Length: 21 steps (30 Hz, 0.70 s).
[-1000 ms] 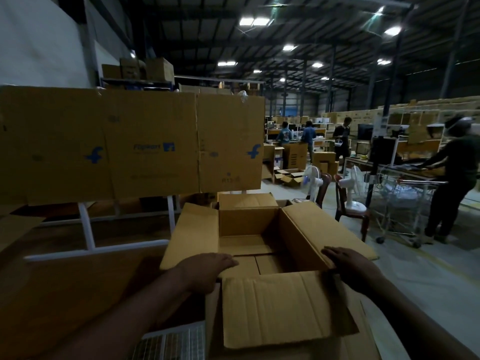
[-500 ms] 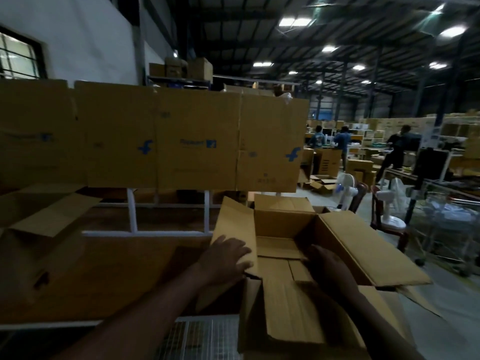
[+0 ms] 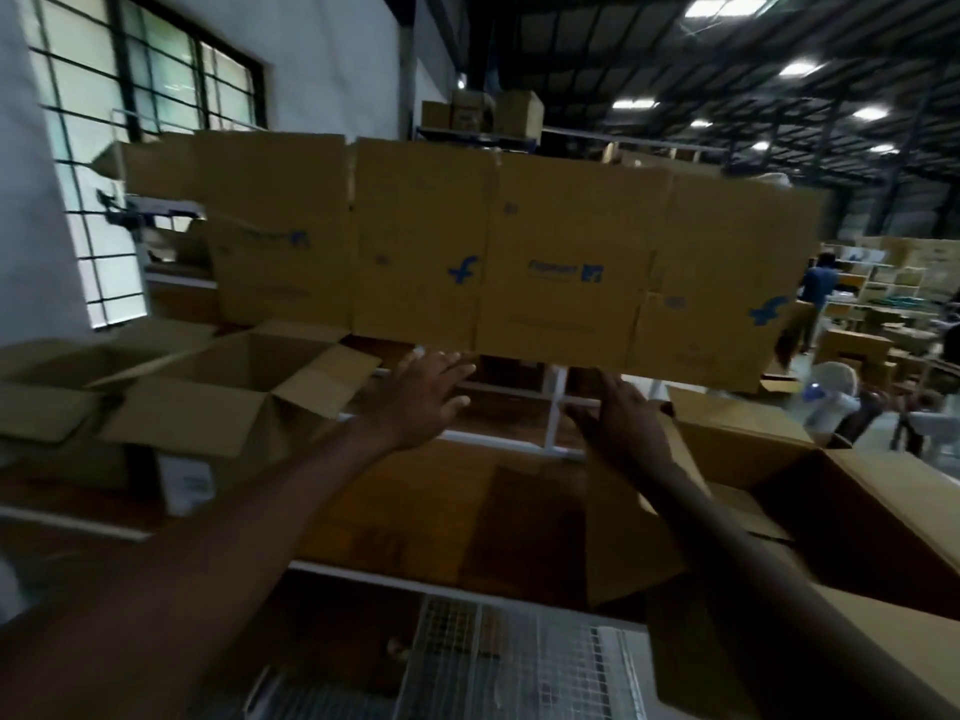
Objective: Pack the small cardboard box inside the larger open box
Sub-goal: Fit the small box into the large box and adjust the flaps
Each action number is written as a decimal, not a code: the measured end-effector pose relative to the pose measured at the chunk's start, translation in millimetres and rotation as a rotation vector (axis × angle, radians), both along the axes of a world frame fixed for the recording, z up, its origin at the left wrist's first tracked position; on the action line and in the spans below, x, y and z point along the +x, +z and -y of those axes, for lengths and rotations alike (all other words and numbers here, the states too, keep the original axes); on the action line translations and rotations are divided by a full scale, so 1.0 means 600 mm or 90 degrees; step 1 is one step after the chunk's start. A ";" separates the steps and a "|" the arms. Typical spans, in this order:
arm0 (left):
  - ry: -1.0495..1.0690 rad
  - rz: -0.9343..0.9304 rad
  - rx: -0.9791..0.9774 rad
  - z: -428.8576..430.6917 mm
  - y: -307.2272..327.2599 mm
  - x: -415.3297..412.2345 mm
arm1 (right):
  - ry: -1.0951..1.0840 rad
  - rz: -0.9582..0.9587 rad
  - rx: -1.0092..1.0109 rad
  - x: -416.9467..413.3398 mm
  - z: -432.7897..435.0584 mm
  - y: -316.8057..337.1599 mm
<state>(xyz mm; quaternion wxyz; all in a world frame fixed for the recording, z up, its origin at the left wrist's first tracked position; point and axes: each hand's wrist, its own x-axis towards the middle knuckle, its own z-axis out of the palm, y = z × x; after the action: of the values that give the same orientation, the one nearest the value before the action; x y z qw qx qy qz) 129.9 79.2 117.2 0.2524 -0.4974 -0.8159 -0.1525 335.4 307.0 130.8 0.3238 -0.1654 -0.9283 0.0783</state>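
The larger open box (image 3: 852, 517) stands at the right, its flaps spread, partly cut off by the frame edge. A smaller open cardboard box (image 3: 223, 402) sits at the left on the wooden table, flaps up; its inside is dark. My left hand (image 3: 421, 402) is stretched out over the table with fingers spread, holding nothing, to the right of that smaller box. My right hand (image 3: 618, 420) is raised beside it, also empty and open, just left of the larger box's flap. Neither hand touches a box.
A long row of flattened printed cartons (image 3: 519, 262) stands upright behind the table on a white frame (image 3: 556, 407). A wire mesh surface (image 3: 519, 662) lies at the near edge. More loose cartons (image 3: 47, 392) sit far left. A person (image 3: 818, 288) works far right.
The view has swung to the left. Both hands have left the larger box's flaps and lifted forward over the table, fingers spread. The smaller open box has come into view.
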 end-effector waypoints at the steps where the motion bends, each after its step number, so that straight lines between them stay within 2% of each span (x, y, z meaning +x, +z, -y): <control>1: 0.022 -0.003 -0.007 0.050 0.002 -0.034 | 0.018 0.001 0.006 -0.040 0.044 0.004; 9: 0.198 -0.018 -0.065 0.429 0.031 -0.223 | 0.156 0.038 0.007 -0.305 0.335 -0.009; 12: 0.268 0.018 -0.052 0.544 0.013 -0.286 | 0.173 0.097 0.068 -0.387 0.400 -0.024; 16: 0.319 0.041 -0.079 0.644 -0.025 -0.357 | 0.216 0.126 0.056 -0.484 0.465 -0.038; 18: 0.311 0.018 -0.104 0.661 -0.042 -0.388 | 0.238 0.148 0.119 -0.535 0.481 -0.052; 21: 0.311 -0.037 -0.218 0.678 -0.067 -0.456 | 0.269 0.188 0.268 -0.617 0.483 -0.083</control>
<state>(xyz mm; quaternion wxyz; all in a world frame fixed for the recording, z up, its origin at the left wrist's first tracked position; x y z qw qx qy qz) -143.7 -327.5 77.0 0.2171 -0.3258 -0.9178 0.0669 -34.8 17.2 80.9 0.1890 0.0920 -0.9748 -0.0748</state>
